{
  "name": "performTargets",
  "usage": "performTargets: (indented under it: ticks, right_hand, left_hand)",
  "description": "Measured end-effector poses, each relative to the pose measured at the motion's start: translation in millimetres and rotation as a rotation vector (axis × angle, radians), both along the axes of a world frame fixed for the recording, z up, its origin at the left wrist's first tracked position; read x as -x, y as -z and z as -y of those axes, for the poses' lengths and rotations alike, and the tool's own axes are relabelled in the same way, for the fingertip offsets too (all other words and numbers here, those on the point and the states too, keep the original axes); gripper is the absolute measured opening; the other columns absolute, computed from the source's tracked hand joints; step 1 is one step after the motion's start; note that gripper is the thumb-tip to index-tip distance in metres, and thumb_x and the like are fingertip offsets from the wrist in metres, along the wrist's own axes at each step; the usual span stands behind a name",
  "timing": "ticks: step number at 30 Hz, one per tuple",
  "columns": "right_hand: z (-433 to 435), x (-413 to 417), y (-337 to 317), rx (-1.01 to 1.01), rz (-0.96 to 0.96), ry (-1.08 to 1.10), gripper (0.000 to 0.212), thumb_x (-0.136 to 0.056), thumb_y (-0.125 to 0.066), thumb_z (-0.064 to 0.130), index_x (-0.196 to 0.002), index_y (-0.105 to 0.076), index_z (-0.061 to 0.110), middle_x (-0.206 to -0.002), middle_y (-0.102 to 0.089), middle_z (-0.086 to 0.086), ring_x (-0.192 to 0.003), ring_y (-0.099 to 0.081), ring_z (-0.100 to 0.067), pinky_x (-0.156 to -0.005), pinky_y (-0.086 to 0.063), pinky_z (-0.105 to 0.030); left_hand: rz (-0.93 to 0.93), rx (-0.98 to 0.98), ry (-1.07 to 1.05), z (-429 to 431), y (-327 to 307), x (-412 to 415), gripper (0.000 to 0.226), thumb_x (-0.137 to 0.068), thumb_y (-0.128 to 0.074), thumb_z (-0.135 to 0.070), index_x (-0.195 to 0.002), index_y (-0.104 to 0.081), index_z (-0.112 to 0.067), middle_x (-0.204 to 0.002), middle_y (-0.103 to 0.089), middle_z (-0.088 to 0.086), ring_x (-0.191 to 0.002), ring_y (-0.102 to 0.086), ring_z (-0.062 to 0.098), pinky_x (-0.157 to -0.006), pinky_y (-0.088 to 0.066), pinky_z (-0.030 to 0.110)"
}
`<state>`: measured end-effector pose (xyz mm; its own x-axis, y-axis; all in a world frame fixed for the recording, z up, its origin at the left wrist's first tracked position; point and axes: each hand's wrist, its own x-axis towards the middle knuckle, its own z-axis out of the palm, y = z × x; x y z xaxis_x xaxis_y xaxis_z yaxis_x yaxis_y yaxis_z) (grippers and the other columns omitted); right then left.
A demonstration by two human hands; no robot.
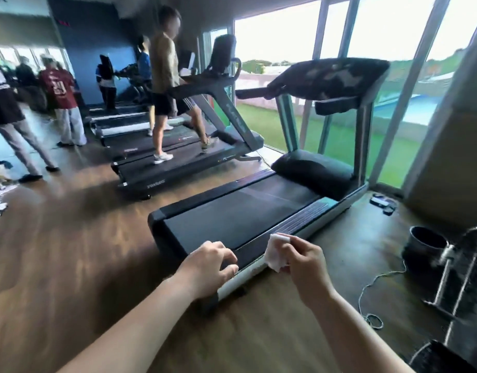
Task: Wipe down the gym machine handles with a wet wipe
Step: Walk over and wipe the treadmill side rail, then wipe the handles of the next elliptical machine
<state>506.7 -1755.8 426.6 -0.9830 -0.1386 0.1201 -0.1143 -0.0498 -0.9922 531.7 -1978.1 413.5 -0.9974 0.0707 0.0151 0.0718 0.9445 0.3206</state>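
right hand (308,267): fingers pinch wipe (278,251), wipe at fingertips above treadmill (258,208) rear corner | left hand (207,267): empty, fingers loosely curled, beside wipe, over same corner

Two big black treadmills (258,208) (183,157) up close, two bare hands (207,267) (304,267), one crumpled white wet wipe (276,251), one round black bin (424,249).

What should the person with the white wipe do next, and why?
Probably step forward and lift the right hand toward the handles on the near treadmill. The wet wipe is already pinched in that hand, but both hands sit low by the treadmill's back end, far from the handles up by the console. The left hand is empty.
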Motion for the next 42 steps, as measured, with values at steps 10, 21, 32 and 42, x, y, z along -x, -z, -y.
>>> performTargets:
  ticks: [10, 21, 32, 42]
  right_hand:
    - [-103.4, 195.1, -11.6, 0.069, -0.007, 0.346, 0.030, -0.102, -0.051, -0.003, -0.085, -0.075, 0.002, -0.071, -0.067, -0.006, -0.070, -0.060, -0.021, -0.062, -0.051, -0.033]
    - [-205.3, 371.2, -8.5, 0.144, -0.098, 0.734, 0.032, -0.101, -0.054, -0.004, -0.080, -0.075, 0.009, -0.063, -0.062, -0.004, -0.061, -0.056, -0.026, -0.055, -0.047, -0.033]
    - [-361.3, 463.7, -49.2, -0.010, -0.218, 1.111, 0.016, -0.096, -0.071, 0.010, -0.084, -0.082, 0.011, -0.088, -0.079, -0.019, -0.090, -0.070, -0.018, -0.088, -0.054, -0.039]
    - [-515.3, 525.5, -145.4, -0.201, -0.388, 1.355, 0.019, -0.094, -0.074, 0.010, -0.095, -0.083, 0.026, -0.090, -0.080, 0.010, -0.091, -0.077, -0.010, -0.097, -0.060, -0.043]
  left_hand:
    - [-0.052, -0.048, 0.333, -105.5, -14.9, 267.2, 0.024, -0.100, -0.060, -0.048, -0.113, -0.074, -0.033, -0.120, -0.068, -0.010, -0.119, -0.057, 0.016, -0.102, -0.050, 0.034]
    - [-0.116, -0.022, 0.788, -247.5, -26.1, 522.5, 0.026, -0.099, -0.060, -0.046, -0.115, -0.076, -0.033, -0.120, -0.070, -0.005, -0.118, -0.063, 0.022, -0.103, -0.052, 0.033]
    - [-0.198, -0.169, 1.042, -434.5, -69.5, 659.4, 0.027, -0.100, -0.064, -0.042, -0.122, -0.075, -0.029, -0.123, -0.069, -0.005, -0.121, -0.061, 0.019, -0.098, -0.048, 0.030]
    - [-0.392, -0.343, 1.193, -615.7, -156.8, 731.9, 0.033, -0.098, -0.065, -0.045, -0.127, -0.072, -0.032, -0.128, -0.071, -0.014, -0.125, -0.059, 0.014, -0.103, -0.053, 0.038]
